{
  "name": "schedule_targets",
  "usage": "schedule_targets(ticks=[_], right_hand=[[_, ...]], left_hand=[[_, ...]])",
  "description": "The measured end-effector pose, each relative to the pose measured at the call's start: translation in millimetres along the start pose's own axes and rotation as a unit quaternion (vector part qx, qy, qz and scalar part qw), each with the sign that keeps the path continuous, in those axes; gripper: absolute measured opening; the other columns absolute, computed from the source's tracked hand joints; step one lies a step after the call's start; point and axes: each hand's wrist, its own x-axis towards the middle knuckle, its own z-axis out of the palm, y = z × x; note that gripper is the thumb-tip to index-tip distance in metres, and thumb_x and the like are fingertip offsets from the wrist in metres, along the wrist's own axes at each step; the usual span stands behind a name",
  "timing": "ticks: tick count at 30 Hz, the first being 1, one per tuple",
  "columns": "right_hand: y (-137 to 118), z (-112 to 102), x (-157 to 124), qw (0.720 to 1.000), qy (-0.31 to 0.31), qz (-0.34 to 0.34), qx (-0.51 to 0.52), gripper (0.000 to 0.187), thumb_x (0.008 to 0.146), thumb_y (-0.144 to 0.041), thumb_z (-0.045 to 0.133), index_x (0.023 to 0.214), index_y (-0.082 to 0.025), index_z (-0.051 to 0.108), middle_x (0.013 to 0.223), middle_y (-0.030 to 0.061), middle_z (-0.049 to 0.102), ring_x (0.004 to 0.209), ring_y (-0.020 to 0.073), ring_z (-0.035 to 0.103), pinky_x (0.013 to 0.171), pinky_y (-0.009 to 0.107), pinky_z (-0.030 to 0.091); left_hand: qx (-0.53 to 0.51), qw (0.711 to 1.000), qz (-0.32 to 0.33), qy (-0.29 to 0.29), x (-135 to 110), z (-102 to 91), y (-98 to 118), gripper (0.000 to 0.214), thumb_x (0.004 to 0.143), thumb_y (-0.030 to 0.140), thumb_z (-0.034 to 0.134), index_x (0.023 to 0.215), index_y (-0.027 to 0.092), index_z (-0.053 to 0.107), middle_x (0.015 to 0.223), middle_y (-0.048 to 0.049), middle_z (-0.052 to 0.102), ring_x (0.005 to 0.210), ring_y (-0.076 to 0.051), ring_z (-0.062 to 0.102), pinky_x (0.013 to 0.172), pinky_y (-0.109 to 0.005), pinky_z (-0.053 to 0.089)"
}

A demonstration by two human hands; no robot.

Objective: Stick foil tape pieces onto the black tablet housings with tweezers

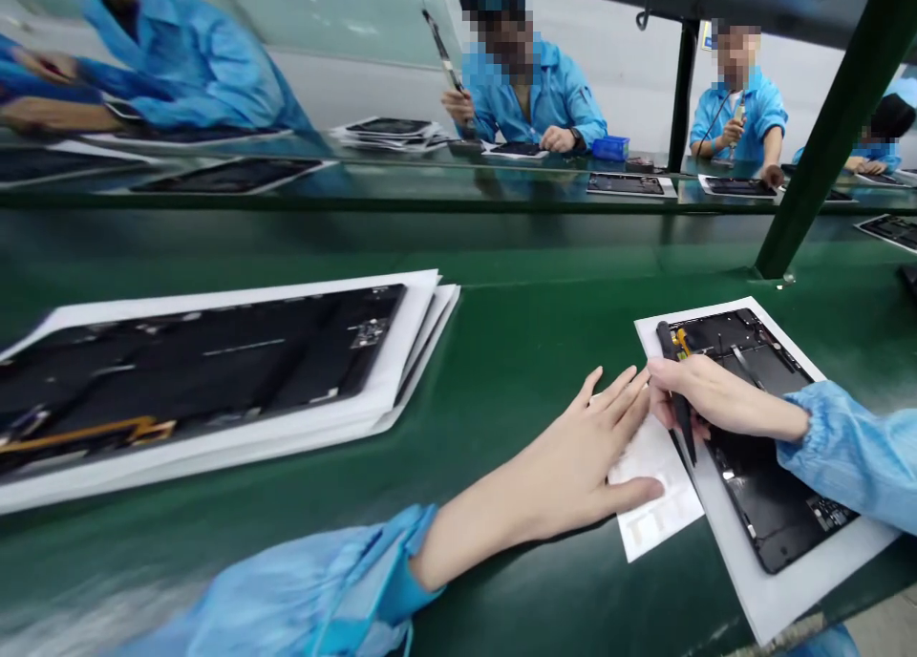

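Note:
My left hand (573,456) lies flat with its fingers apart, over the edge of a small white sheet (663,509) with faint pale labels on it. Closed around black tweezers (688,437), my right hand (692,390) hovers by the left edge of an open black tablet housing (778,504); the tweezers' narrow tip points down toward the small sheet. An orange flex cable shows at the housing's far left corner. Under the housing is a white foam sheet (763,595). My right forearm hides the housing's middle.
Stacked white sheets (422,351) bearing another tablet housing (287,361) lie to the left on the green bench (501,351). A slanted green post (823,132) rises behind my right hand. Beyond a raised ledge, several co-workers in blue handle similar housings near a blue box (610,149).

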Motion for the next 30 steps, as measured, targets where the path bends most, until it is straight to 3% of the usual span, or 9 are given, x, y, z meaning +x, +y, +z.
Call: schedule_targets(ticks=[2,5,9,12,20,26,30], right_hand=[[6,-1,9,0.999,-0.025,0.001,0.02,0.074,0.084,-0.087,0.035,0.066,-0.018,0.054,0.05,-0.0014,0.055,0.041,0.0134,0.058,0.045,0.023,0.05],[15,-7,17,0.998,-0.044,-0.018,0.039,0.072,0.074,-0.089,0.05,0.079,-0.018,0.053,0.065,0.0036,0.065,0.062,0.0208,0.071,0.06,0.029,0.06],[29,-13,17,0.998,-0.009,-0.043,0.049,0.065,0.077,-0.083,0.056,0.087,-0.019,0.048,0.078,0.0042,0.066,0.068,0.0221,0.074,0.061,0.031,0.061],[35,-12,13,0.997,0.041,-0.054,0.044,0.056,0.087,-0.077,0.051,0.084,-0.021,0.043,0.072,0.0009,0.063,0.062,0.0205,0.073,0.054,0.027,0.059],[29,-2,13,0.995,0.076,-0.063,0.004,0.027,0.093,-0.045,0.046,0.077,-0.023,0.042,0.057,0.0011,0.064,0.051,0.0205,0.07,0.045,0.024,0.053],[25,0,13,0.993,0.1,-0.061,-0.032,0.016,0.09,-0.022,0.047,0.074,-0.023,0.042,0.051,-0.0018,0.063,0.047,0.0171,0.068,0.044,0.02,0.048],[22,0,15,0.994,0.089,-0.051,-0.033,0.019,0.086,-0.013,0.046,0.071,-0.023,0.039,0.048,-0.005,0.059,0.044,0.0155,0.066,0.038,0.016,0.044]], left_hand=[[0.007,1.0,-0.005,0.008,1,-1.1,1,0.093,0.092,0.069,0.042,0.155,0.006,0.015,0.16,-0.0219,0.011,0.15,-0.038,0.008,0.117,-0.067,0.008],[0.014,0.999,-0.023,0.026,1,-1.8,2,0.105,0.087,0.067,0.054,0.156,0.007,0.004,0.16,-0.0238,0.007,0.148,-0.042,0.005,0.116,-0.069,0.013],[0.021,0.999,-0.022,0.021,-2,-1.0,1,0.085,0.097,0.067,0.032,0.156,0.01,0.009,0.16,-0.0186,0.009,0.149,-0.036,0.008,0.118,-0.063,0.014],[0.033,0.999,-0.026,0.012,-4,-0.8,1,0.075,0.102,0.06,0.021,0.155,0.007,0.018,0.16,-0.0179,0.015,0.15,-0.035,0.011,0.119,-0.063,0.012],[0.052,0.998,-0.029,0.004,-3,-1.4,6,0.071,0.101,0.049,0.026,0.153,0.002,0.021,0.159,-0.0207,0.016,0.149,-0.037,0.011,0.118,-0.065,0.013],[0.045,0.998,-0.029,0.016,-1,-1.0,8,0.087,0.097,0.068,0.026,0.153,0.002,0.02,0.157,-0.0234,0.019,0.147,-0.04,0.016,0.116,-0.068,0.017],[0.043,0.998,-0.026,0.023,1,0.1,8,0.087,0.096,0.066,0.032,0.153,0.002,0.02,0.156,-0.0254,0.021,0.147,-0.042,0.019,0.114,-0.07,0.019]])
